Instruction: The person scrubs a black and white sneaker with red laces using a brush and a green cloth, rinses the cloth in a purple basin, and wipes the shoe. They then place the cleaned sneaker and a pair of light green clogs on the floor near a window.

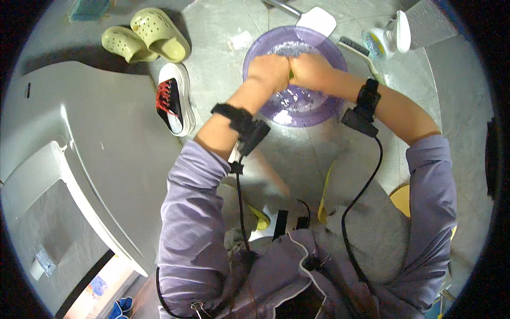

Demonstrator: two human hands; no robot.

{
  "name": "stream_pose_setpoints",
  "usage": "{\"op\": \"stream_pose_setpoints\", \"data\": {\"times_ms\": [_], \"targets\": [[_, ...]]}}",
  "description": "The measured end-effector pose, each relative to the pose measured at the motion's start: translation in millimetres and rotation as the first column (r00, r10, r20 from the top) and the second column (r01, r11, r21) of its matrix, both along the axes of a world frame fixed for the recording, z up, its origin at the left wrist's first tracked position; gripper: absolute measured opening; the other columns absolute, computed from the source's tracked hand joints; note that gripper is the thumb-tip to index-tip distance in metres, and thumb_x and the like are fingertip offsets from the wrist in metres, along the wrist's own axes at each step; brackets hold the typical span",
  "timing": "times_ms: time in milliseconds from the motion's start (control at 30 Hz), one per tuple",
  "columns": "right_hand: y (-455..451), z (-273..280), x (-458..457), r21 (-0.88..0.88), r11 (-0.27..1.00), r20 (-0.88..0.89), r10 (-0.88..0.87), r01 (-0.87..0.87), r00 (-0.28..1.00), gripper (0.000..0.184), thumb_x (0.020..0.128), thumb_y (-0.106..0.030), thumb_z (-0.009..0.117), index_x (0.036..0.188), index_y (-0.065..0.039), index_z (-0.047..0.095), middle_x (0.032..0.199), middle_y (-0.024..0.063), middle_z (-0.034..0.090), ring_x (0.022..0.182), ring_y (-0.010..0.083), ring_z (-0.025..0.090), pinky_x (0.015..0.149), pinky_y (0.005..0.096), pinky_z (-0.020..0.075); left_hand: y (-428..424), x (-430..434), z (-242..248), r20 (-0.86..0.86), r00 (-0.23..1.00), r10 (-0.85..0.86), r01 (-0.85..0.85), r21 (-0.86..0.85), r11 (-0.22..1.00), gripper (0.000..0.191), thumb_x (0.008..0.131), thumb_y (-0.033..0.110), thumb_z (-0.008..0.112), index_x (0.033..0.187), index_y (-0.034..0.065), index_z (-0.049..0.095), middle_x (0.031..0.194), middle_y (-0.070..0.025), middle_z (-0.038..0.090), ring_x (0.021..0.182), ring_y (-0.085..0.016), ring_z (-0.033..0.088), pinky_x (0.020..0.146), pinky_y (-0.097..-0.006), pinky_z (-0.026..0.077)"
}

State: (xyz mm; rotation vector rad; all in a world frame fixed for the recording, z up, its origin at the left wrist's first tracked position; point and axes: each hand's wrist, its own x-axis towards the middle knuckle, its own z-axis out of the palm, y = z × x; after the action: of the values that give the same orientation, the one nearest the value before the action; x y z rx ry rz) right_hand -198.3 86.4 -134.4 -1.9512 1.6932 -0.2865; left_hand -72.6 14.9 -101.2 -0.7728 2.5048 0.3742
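My left hand (269, 71) and my right hand (312, 73) are closed into fists side by side above a purple plastic basin (314, 118). Both grip a small yellow-green item (291, 74). Only a sliver of it shows between the fists, so its kind cannot be told. Below the hands, the basin holds water with foam and bubbles (293, 99). A black strap with a small device and a cable sits on each wrist.
Left of the basin are a black-and-white sneaker (171, 99) with red laces and green clogs (159, 38). Beyond it lies a flat white tool (318, 20) with a metal handle. On the right are a scrub brush (354, 46) and a white spray bottle (384, 42).
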Motion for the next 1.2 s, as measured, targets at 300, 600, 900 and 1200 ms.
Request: {"op": "stream_pose_setpoints", "data": {"times_ms": [300, 600, 900, 1200], "targets": [[-10, -5, 2, -0.127, 0.989, 0.022, -0.071, 0.073, 0.997, 0.045, 0.074, -0.03, 0.066, 0.108, -0.003, 0.055, 0.086, 0.0192, 0.065, 0.077, 0.0364, 0.065, 0.066, 0.0439, 0.0525, -7, 14, 3, -0.195, 0.973, 0.123, -0.126, -0.004, 0.992, 0.03, 0.075, 0.018, 0.064, 0.099, 0.0023, 0.061, 0.091, -0.019, 0.066, 0.089, -0.033, 0.065, 0.074, -0.0417, 0.052], [-33, 67, -8, 0.272, 0.962, 0.681, -0.203, 0.014, 0.704, 0.039, 0.079, -0.026, 0.069, 0.109, -0.005, 0.055, 0.093, 0.0066, 0.061, 0.075, 0.0107, 0.061, 0.057, 0.0254, 0.0502, -20, 97, 38, -0.689, 0.563, 0.456, -0.214, 0.412, 0.886, 0.052, 0.08, 0.028, 0.073, 0.114, 0.0008, 0.045, 0.102, -0.0098, 0.056, 0.095, -0.02, 0.055, 0.085, -0.0325, 0.045], [-74, 136, 13, 0.535, 0.829, 0.512, -0.474, 0.165, 0.716, 0.051, 0.086, -0.055, 0.053, 0.105, -0.008, 0.057, 0.096, 0.0054, 0.06, 0.08, 0.0139, 0.058, 0.069, 0.0276, 0.0492, -36, 139, 21, -0.5, -0.048, 0.865, -0.425, 0.794, 0.435, 0.032, 0.086, 0.021, 0.06, 0.107, -0.0031, 0.054, 0.095, -0.0118, 0.064, 0.088, -0.017, 0.059, 0.079, -0.0295, 0.047], [-76, 139, 40, 0.498, 0.84, 0.816, -0.538, 0.214, 0.211, 0.048, 0.096, -0.043, 0.044, 0.119, -0.001, 0.051, 0.112, 0.0101, 0.06, 0.101, 0.0179, 0.059, 0.09, 0.0349, 0.0468, -37, 247, -54, -0.7, -0.097, 0.707, -0.959, 0.255, 0.121, 0.05, 0.077, 0.034, 0.071, 0.103, -0.005, 0.053, 0.098, -0.0175, 0.057, 0.092, -0.024, 0.052, 0.081, -0.0339, 0.043]]}}
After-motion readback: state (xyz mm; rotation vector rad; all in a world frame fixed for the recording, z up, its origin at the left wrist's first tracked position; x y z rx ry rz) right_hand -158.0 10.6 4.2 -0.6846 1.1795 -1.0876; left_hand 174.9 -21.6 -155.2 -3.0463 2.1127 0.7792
